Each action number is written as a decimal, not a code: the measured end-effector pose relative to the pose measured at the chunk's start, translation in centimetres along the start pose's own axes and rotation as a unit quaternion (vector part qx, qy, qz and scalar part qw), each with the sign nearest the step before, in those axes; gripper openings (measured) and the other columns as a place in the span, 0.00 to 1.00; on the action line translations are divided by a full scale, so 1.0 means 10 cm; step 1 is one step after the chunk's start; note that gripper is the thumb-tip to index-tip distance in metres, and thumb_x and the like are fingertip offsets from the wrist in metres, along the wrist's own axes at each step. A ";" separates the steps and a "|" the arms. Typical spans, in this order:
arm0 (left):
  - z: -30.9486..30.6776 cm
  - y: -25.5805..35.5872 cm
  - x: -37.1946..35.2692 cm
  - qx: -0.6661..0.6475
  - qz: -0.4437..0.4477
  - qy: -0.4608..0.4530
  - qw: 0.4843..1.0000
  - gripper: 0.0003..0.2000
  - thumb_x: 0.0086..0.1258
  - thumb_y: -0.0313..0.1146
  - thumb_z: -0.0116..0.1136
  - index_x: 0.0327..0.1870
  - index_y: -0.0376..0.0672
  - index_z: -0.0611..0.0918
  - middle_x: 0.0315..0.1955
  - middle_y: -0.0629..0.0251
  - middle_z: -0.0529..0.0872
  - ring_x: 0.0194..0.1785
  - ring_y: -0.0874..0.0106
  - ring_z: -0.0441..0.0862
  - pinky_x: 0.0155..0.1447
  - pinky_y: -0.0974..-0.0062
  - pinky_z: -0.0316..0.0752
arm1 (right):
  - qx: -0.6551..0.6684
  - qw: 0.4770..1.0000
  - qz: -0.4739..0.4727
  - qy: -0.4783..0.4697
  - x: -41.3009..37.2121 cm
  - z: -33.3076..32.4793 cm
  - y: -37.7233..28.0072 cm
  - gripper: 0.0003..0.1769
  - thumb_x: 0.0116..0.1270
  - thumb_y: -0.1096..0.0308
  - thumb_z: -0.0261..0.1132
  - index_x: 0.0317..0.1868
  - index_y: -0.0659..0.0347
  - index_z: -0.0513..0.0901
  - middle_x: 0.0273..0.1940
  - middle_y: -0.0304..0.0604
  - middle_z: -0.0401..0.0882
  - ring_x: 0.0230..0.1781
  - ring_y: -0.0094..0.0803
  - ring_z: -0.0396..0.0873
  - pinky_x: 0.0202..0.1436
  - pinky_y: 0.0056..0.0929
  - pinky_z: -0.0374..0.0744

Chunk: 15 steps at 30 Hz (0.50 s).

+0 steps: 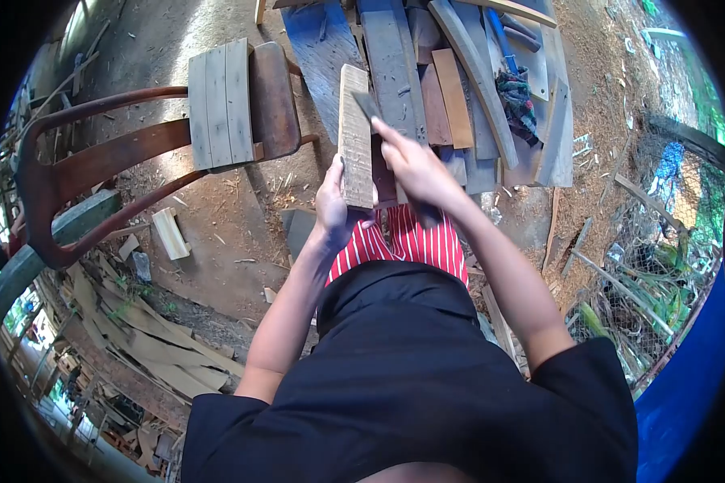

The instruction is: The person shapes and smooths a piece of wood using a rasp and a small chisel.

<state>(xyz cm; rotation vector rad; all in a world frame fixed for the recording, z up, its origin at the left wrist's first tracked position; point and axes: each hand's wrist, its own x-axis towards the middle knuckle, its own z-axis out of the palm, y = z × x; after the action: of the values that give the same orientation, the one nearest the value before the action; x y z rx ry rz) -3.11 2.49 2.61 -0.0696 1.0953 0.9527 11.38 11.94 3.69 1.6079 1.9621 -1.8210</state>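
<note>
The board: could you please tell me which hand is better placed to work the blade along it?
Probably the right: the right hand holds the blade against the board near its top, while the left hand grips the board's lower part, steadying it.

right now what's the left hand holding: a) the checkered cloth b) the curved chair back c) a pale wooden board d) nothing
C: the left hand grips the lower part of the pale wooden board, holding it on end in front of the lap, while the right hand sets a dark blade against the board's upper part.
</note>
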 end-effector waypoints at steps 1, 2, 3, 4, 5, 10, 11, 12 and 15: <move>-0.01 0.00 0.00 -0.005 0.002 -0.006 1.000 0.28 0.77 0.58 0.28 0.44 0.43 0.76 0.22 0.62 0.79 0.18 0.72 0.73 0.16 0.73 0.64 | -0.019 0.999 -0.026 0.035 0.32 0.03 0.16 0.29 0.72 0.58 0.46 0.73 0.49 0.62 0.65 0.58 0.70 0.62 0.53 0.73 0.66 0.40 0.70; -0.01 0.00 -0.01 -0.003 0.005 -0.005 1.000 0.28 0.77 0.58 0.28 0.44 0.43 0.76 0.22 0.62 0.79 0.18 0.72 0.73 0.16 0.73 0.64 | -0.026 0.998 0.053 -0.005 0.49 -0.08 0.00 0.29 0.72 0.58 0.46 0.73 0.52 0.63 0.66 0.57 0.69 0.63 0.53 0.73 0.67 0.40 0.70; 0.00 0.02 -0.01 -0.009 0.007 -0.004 1.000 0.28 0.77 0.58 0.28 0.44 0.43 0.76 0.22 0.62 0.79 0.18 0.72 0.73 0.17 0.73 0.64 | -0.031 0.999 0.012 0.020 0.58 -0.07 0.01 0.29 0.72 0.58 0.46 0.73 0.53 0.63 0.66 0.57 0.69 0.64 0.53 0.72 0.67 0.39 0.69; 0.00 0.05 -0.01 -0.016 0.008 -0.005 1.000 0.28 0.77 0.58 0.28 0.44 0.42 0.76 0.22 0.62 0.79 0.18 0.72 0.73 0.17 0.73 0.64 | -0.037 0.998 -0.027 0.047 0.62 -0.04 0.03 0.29 0.72 0.59 0.45 0.73 0.54 0.63 0.66 0.58 0.69 0.65 0.53 0.71 0.68 0.39 0.69; 0.02 0.04 -0.01 -0.023 0.009 -0.009 1.000 0.28 0.77 0.58 0.29 0.44 0.42 0.76 0.23 0.62 0.79 0.18 0.72 0.74 0.17 0.73 0.64 | -0.023 0.999 -0.028 0.039 0.53 -0.02 0.12 0.29 0.72 0.59 0.45 0.73 0.55 0.63 0.66 0.58 0.69 0.66 0.52 0.70 0.69 0.38 0.67; 0.00 0.05 -0.04 -0.031 0.000 -0.004 0.999 0.27 0.77 0.58 0.29 0.45 0.43 0.76 0.23 0.63 0.79 0.19 0.72 0.74 0.17 0.73 0.64 | 0.002 1.000 -0.013 0.014 -0.27 0.07 0.09 0.29 0.73 0.57 0.45 0.74 0.44 0.61 0.57 0.67 0.74 0.57 0.63 0.74 0.64 0.48 0.71; 0.00 0.05 -0.03 -0.044 0.001 -0.018 0.999 0.28 0.77 0.58 0.29 0.45 0.43 0.76 0.23 0.63 0.79 0.19 0.72 0.74 0.17 0.74 0.64 | 0.003 0.999 -0.040 0.026 -0.14 0.09 0.17 0.29 0.73 0.57 0.45 0.74 0.45 0.61 0.55 0.67 0.75 0.56 0.63 0.75 0.63 0.48 0.72; 0.00 0.05 -0.02 -0.055 0.002 -0.034 0.998 0.28 0.77 0.58 0.28 0.45 0.43 0.77 0.23 0.63 0.80 0.19 0.73 0.74 0.17 0.74 0.65 | 0.004 0.997 -0.068 0.041 0.03 0.07 0.23 0.29 0.73 0.57 0.45 0.74 0.45 0.61 0.54 0.67 0.76 0.54 0.63 0.76 0.61 0.49 0.72; -0.07 0.06 0.00 -0.053 0.003 -0.048 0.997 0.28 0.78 0.58 0.28 0.45 0.43 0.77 0.24 0.63 0.80 0.20 0.73 0.75 0.16 0.74 0.65 | -0.010 1.000 -0.003 0.005 0.08 0.00 0.09 0.29 0.73 0.59 0.46 0.74 0.45 0.60 0.57 0.63 0.75 0.57 0.57 0.75 0.62 0.43 0.72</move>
<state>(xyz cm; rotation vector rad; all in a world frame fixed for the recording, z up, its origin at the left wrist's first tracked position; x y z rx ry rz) -4.02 2.52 2.54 -0.1054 0.9569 1.0095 11.57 12.25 2.51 1.6097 1.9849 -1.7930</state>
